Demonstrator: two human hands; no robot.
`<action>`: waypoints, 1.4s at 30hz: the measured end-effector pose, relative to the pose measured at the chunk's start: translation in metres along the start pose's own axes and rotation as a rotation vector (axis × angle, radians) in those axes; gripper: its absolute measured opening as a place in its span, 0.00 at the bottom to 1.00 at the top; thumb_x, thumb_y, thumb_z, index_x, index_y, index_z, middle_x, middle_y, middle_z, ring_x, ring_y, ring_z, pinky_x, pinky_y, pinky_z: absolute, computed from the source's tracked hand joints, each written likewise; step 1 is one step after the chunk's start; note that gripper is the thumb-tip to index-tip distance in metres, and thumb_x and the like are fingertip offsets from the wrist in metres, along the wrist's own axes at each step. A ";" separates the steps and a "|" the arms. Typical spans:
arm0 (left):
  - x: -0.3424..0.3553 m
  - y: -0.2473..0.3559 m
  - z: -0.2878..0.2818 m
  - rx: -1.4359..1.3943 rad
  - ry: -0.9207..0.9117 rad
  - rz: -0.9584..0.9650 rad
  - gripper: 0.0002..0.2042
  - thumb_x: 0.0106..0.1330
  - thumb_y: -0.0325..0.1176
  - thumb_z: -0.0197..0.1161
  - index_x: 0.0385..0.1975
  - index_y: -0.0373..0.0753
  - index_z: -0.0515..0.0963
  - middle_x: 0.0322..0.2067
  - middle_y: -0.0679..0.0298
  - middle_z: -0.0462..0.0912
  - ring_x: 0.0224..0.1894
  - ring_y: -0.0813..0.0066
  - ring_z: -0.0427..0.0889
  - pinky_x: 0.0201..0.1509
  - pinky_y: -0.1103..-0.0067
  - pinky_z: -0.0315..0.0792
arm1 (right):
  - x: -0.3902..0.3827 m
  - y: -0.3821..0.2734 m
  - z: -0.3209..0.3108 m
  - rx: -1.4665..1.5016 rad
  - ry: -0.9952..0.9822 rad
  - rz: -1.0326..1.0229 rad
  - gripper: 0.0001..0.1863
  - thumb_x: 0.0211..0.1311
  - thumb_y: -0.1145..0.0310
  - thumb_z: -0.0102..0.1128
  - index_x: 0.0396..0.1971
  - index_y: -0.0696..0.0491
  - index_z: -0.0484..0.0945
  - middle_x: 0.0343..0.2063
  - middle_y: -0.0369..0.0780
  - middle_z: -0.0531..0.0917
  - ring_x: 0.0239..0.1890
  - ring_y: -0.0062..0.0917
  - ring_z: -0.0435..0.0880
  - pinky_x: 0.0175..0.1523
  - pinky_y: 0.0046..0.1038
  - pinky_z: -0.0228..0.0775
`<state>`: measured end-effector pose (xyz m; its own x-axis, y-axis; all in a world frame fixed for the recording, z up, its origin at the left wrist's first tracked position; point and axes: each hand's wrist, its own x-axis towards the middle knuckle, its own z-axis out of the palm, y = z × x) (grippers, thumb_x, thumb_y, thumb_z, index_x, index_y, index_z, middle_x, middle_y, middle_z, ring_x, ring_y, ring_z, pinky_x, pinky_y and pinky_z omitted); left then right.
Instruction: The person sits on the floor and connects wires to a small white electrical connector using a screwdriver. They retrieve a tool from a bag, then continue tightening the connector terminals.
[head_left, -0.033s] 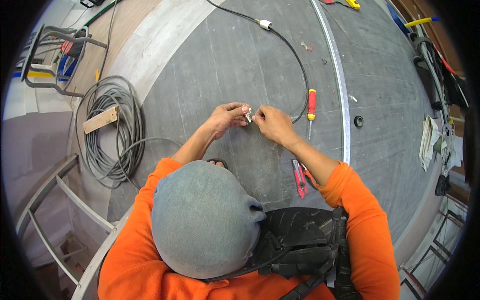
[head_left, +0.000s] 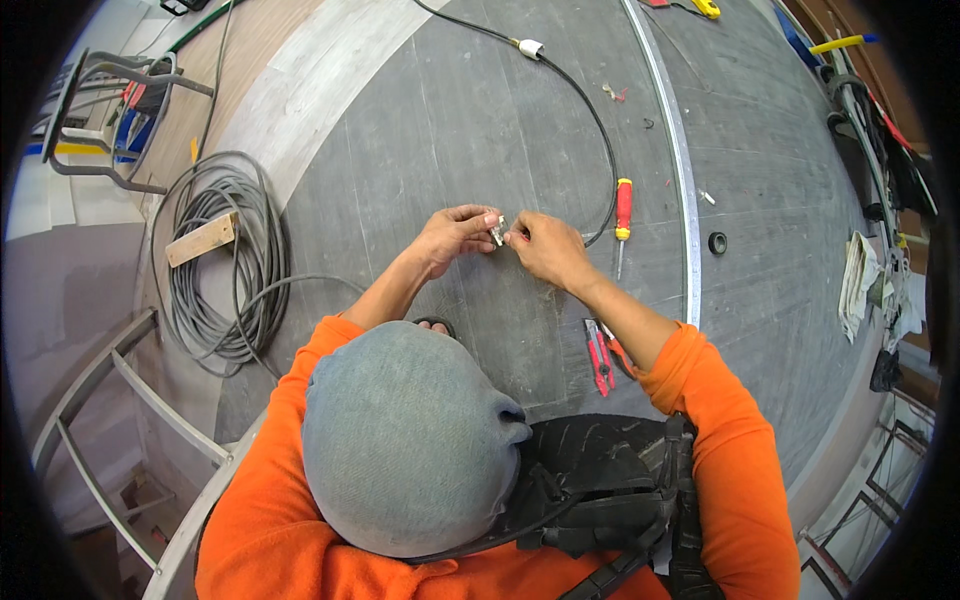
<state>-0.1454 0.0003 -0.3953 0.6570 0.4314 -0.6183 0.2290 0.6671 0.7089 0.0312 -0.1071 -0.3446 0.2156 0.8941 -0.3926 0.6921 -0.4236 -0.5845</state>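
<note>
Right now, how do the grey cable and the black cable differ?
The grey cable is mostly wound in a many-looped coil; the black cable runs in one open curve toward the right hand. The grey cable has a wooden board across it; the black cable carries a white fitting. Both lie on the floor.

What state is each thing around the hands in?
Left hand: closed on the small white part.
Small white part: held at the fingertips.
Right hand: fingers curled beside that part; grip unclear.
Black cable: uncoiled, curving toward the right hand.
Grey cable: loosely coiled.
Wooden piece: lying across the grey cable.
Screwdriver: lying on the floor, unheld.
Metal strip: lying lengthwise on the floor.
</note>
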 end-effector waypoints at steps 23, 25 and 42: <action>0.008 -0.007 -0.004 0.016 0.053 -0.226 0.18 0.70 0.50 0.70 0.33 0.38 0.84 0.27 0.67 0.82 0.29 0.78 0.77 0.36 0.80 0.70 | 0.001 0.022 0.016 0.214 -0.011 -0.184 0.09 0.66 0.65 0.65 0.41 0.53 0.81 0.37 0.41 0.87 0.40 0.39 0.87 0.45 0.39 0.77; 0.009 -0.007 -0.006 0.024 0.063 -0.195 0.18 0.70 0.50 0.70 0.33 0.39 0.85 0.27 0.68 0.82 0.29 0.79 0.77 0.36 0.80 0.70 | 0.006 0.020 0.012 0.130 -0.047 -0.151 0.10 0.67 0.62 0.64 0.41 0.52 0.82 0.37 0.41 0.87 0.41 0.39 0.87 0.46 0.39 0.76; 0.010 -0.007 -0.006 0.099 0.140 -0.186 0.21 0.67 0.50 0.73 0.34 0.33 0.85 0.26 0.66 0.81 0.28 0.77 0.77 0.32 0.79 0.71 | 0.006 0.017 0.013 0.071 -0.011 -0.249 0.09 0.62 0.68 0.69 0.40 0.51 0.81 0.39 0.38 0.87 0.43 0.36 0.88 0.47 0.39 0.77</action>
<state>-0.1447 0.0030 -0.4087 0.4928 0.3913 -0.7772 0.4105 0.6830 0.6041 0.0353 -0.1105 -0.3660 0.0374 0.9706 -0.2379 0.6727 -0.2005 -0.7122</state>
